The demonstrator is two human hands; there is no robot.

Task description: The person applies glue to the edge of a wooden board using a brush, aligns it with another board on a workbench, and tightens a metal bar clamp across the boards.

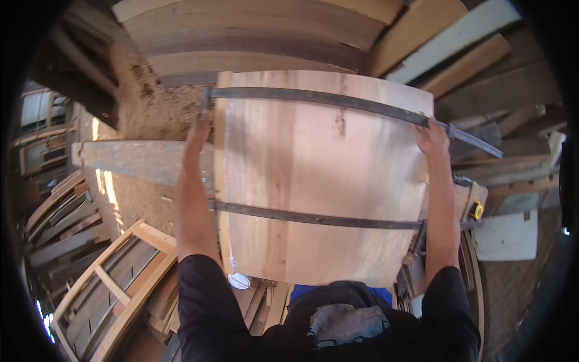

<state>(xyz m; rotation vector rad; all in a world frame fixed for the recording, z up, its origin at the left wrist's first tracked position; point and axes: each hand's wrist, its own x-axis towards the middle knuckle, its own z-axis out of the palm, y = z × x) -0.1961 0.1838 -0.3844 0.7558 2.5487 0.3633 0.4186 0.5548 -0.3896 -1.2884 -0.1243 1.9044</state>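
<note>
A wide wooden panel (325,163) of pale and reddish boards lies in front of me, with a whitish line near its left edge. Across its far part runs a dark metal bar clamp (313,96). My left hand (200,128) is closed around the clamp's left end, beside the panel's edge; its fingers show only in part. At the far right corner, my right hand (433,136) grips the same bar close to its right jaw. A second bar clamp (313,218) crosses the nearer part of the panel, untouched by either hand.
Long planks (253,30) lie beyond the panel, and more boards lean at the far right. A curved wooden frame (111,286) stands at the lower left. A yellow tape measure (477,210) sits at the right. A white round object (239,280) is by the panel's near left corner.
</note>
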